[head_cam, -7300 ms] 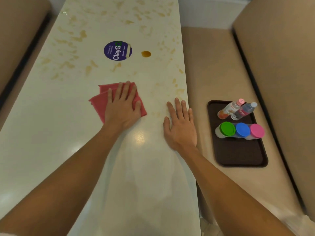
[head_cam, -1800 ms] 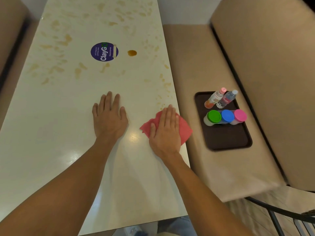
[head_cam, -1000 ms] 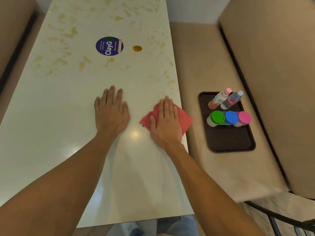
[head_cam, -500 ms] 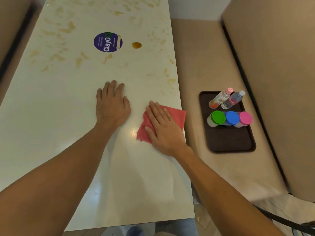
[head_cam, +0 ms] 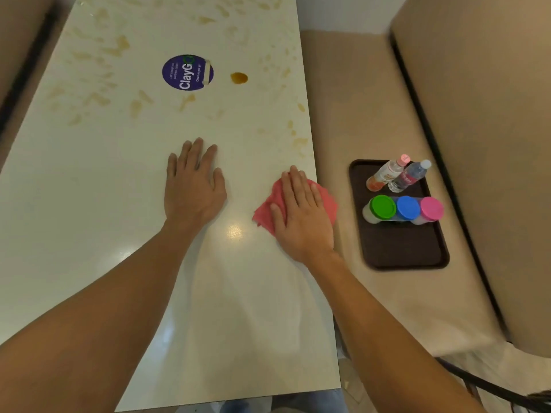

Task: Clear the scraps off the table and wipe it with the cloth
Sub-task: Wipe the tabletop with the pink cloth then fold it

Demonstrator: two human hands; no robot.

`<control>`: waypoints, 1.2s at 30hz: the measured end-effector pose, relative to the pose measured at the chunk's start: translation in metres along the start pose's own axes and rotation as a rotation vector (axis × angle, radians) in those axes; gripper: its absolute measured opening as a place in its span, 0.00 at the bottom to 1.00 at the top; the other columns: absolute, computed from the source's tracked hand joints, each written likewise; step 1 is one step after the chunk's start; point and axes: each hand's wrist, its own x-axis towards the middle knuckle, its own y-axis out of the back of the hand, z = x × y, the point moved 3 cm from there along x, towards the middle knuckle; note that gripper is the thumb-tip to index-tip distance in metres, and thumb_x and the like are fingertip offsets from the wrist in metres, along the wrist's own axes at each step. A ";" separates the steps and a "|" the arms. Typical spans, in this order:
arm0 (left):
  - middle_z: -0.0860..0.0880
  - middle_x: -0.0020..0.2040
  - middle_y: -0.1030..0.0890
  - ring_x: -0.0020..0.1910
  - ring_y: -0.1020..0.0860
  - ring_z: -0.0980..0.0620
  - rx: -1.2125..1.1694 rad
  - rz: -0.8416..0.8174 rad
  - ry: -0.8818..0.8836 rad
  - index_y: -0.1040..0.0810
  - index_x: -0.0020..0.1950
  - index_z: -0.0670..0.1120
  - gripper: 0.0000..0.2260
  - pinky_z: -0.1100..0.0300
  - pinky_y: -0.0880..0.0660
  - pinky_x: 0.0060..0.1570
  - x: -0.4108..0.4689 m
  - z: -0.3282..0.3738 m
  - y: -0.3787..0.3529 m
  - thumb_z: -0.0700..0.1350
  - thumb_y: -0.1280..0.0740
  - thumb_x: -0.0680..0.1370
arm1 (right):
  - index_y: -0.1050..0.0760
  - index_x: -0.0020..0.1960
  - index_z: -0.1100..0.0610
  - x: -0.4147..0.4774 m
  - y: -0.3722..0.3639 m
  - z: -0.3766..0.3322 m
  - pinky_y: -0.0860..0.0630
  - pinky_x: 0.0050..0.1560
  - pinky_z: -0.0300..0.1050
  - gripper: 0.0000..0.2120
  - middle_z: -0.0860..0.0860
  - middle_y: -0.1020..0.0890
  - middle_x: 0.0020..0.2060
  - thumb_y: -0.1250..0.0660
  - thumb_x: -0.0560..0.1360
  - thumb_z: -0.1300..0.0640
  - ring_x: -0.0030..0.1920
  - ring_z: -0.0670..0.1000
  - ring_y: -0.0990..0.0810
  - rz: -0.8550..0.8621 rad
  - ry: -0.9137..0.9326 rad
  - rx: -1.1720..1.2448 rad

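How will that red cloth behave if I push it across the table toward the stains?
The red cloth looks thin and floppy, rumpled under the right hand, so it will probably bunch rather than slide flat. The table is glossy with a light reflection, so the cloth should glide easily under a flat palm.

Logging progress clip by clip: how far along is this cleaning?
Done: the near half of the table looks clean. In hand: the right hand presses the red cloth flat at the right edge; the left hand rests flat beside it. Left: brown smears across the far half and an amber drop beside the purple sticker.
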 end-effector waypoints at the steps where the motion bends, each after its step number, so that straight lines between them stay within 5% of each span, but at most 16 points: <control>1: 0.45 0.84 0.40 0.84 0.45 0.45 -0.001 0.001 0.004 0.36 0.83 0.49 0.25 0.43 0.50 0.82 -0.001 0.001 0.000 0.51 0.46 0.85 | 0.56 0.85 0.58 0.009 0.000 0.000 0.55 0.83 0.54 0.32 0.54 0.55 0.85 0.57 0.86 0.42 0.84 0.51 0.58 0.024 -0.145 -0.016; 4: 0.46 0.85 0.41 0.84 0.46 0.46 0.014 -0.001 0.012 0.38 0.83 0.49 0.26 0.43 0.51 0.82 0.000 0.001 0.000 0.51 0.47 0.85 | 0.56 0.85 0.60 0.041 -0.001 -0.019 0.53 0.83 0.56 0.34 0.57 0.54 0.84 0.59 0.85 0.42 0.84 0.55 0.57 0.058 -0.348 -0.005; 10: 0.45 0.82 0.36 0.81 0.39 0.43 0.055 0.033 0.002 0.34 0.81 0.50 0.26 0.43 0.44 0.80 0.002 0.001 0.002 0.53 0.47 0.83 | 0.57 0.85 0.56 -0.002 0.001 -0.009 0.56 0.83 0.53 0.33 0.52 0.57 0.85 0.54 0.87 0.41 0.84 0.48 0.61 -0.067 0.203 0.052; 15: 0.44 0.73 0.29 0.69 0.30 0.41 0.093 0.070 -0.020 0.29 0.73 0.48 0.23 0.43 0.35 0.67 0.016 0.006 0.007 0.53 0.42 0.80 | 0.59 0.84 0.62 0.040 0.003 -0.002 0.55 0.83 0.56 0.36 0.58 0.56 0.84 0.59 0.85 0.40 0.84 0.55 0.59 0.025 -0.292 0.002; 17: 0.44 0.72 0.29 0.69 0.31 0.41 0.098 0.073 -0.019 0.29 0.73 0.48 0.23 0.43 0.35 0.67 0.019 0.007 0.006 0.52 0.42 0.80 | 0.56 0.84 0.62 0.058 0.002 -0.012 0.54 0.83 0.57 0.35 0.59 0.54 0.84 0.58 0.85 0.41 0.84 0.56 0.58 0.027 -0.284 0.009; 21: 0.43 0.76 0.30 0.75 0.33 0.42 0.078 0.057 -0.042 0.30 0.77 0.47 0.24 0.43 0.37 0.73 0.018 0.003 0.003 0.53 0.44 0.82 | 0.58 0.85 0.57 0.026 0.000 -0.012 0.56 0.83 0.53 0.35 0.53 0.57 0.85 0.55 0.86 0.39 0.84 0.50 0.61 -0.056 0.134 0.045; 28: 0.47 0.86 0.45 0.85 0.50 0.47 0.046 -0.080 -0.010 0.42 0.85 0.50 0.29 0.43 0.54 0.83 0.020 0.003 -0.002 0.57 0.52 0.84 | 0.60 0.84 0.64 0.071 0.001 0.000 0.55 0.83 0.56 0.38 0.60 0.57 0.84 0.59 0.84 0.38 0.84 0.56 0.60 0.008 -0.341 0.023; 33: 0.49 0.87 0.51 0.85 0.55 0.49 0.070 -0.123 0.005 0.48 0.86 0.52 0.30 0.44 0.58 0.83 0.022 0.003 -0.003 0.59 0.55 0.84 | 0.58 0.85 0.59 0.037 0.000 -0.008 0.58 0.83 0.52 0.35 0.54 0.57 0.84 0.55 0.86 0.40 0.84 0.50 0.61 -0.050 0.117 0.029; 36: 0.50 0.87 0.54 0.85 0.57 0.50 0.090 -0.135 0.021 0.51 0.86 0.54 0.30 0.44 0.58 0.83 0.023 0.002 -0.003 0.59 0.56 0.84 | 0.61 0.84 0.60 0.030 0.000 0.007 0.58 0.83 0.51 0.37 0.55 0.58 0.84 0.56 0.85 0.38 0.84 0.51 0.61 -0.010 -0.058 0.011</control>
